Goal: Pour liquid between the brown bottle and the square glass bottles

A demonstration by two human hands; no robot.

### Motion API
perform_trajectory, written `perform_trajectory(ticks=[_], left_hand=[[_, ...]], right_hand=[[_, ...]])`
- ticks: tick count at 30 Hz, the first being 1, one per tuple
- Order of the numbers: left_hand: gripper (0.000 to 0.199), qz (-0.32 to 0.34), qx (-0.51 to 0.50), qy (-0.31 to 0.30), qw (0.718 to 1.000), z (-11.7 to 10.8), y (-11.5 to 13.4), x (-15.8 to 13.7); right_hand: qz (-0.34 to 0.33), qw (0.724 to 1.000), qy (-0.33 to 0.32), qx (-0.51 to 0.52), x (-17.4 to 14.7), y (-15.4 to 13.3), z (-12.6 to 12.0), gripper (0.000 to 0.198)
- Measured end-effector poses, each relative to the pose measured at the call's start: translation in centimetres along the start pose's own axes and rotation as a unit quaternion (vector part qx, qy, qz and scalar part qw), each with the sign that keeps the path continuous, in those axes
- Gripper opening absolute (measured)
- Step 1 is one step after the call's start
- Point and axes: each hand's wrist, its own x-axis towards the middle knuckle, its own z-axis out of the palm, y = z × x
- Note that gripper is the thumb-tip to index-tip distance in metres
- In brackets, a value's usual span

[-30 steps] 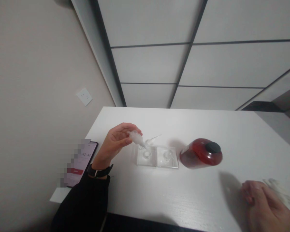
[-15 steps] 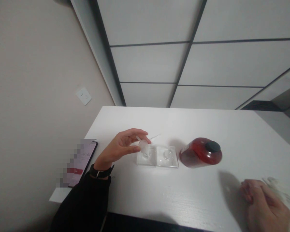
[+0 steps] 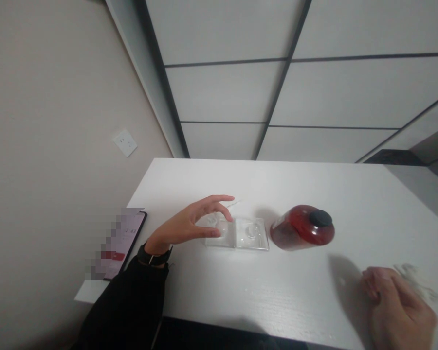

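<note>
My left hand [image 3: 199,219] hovers over the left half of a clear plastic square-sectioned case [image 3: 251,242], thumb and fingers apart, gripping nothing. A small clear rounded piece [image 3: 212,220] shows behind the hand, at the case's left part; the fingers partly cover it. The case's right half holds a clear round form in its middle. Just right of the case stands a red bottle [image 3: 299,231] with a black cap. My right hand [image 3: 399,304] is closed near the table's right front, with its fingers curled in; whatever is inside, if anything, is hidden.
A phone [image 3: 126,243] lies at the left edge of the white table [image 3: 295,287]. Crumpled whitish material [image 3: 416,279] sits behind the right hand. A thin clear strip [image 3: 235,203] lies behind the case. White panels [image 3: 222,92] rise beyond the table.
My left hand has let go of the small translucent piece it was pinching; its fingers have spread and moved slightly right. The right hand stays closed in the same place.
</note>
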Motion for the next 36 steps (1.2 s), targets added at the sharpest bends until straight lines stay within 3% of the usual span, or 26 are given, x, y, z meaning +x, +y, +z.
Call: perform_trajectory(ticks=[8, 12, 15, 20, 27, 36], left_hand=[[0.074, 0.035, -0.028, -0.011, 0.999, -0.1, -0.4, -0.2], [0.052, 0.048, -0.011, 0.111, 0.993, -0.3, -1.5, 0.5], [0.038, 0.044, 0.103, 0.165, 0.98, -0.4, -2.5, 1.3], [0.036, 0.09, 0.262, 0.063, 0.959, -0.7, -3.9, 2.0], [0.033, 0.076, 0.301, -0.014, 0.951, -1.6, -4.9, 1.8], [0.032, 0.03, 0.321, 0.039, 0.946, -1.3, -4.2, 1.9]], right_hand=[[0.0, 1.0, 0.002, -0.012, 0.1, 0.1, 0.1, 0.074], [-0.006, 1.0, -0.007, -0.003, 0.0, 0.3, 0.0, 0.073], [-0.016, 1.0, -0.01, -0.001, 0.0, 0.2, 0.0, 0.071], [-0.01, 1.0, -0.012, 0.008, 0.0, 0.0, 0.0, 0.071], [-0.039, 0.999, -0.014, 0.005, 0.1, 0.0, 0.0, 0.071], [-0.036, 0.999, -0.011, 0.007, 0.2, 0.2, 0.0, 0.073]])
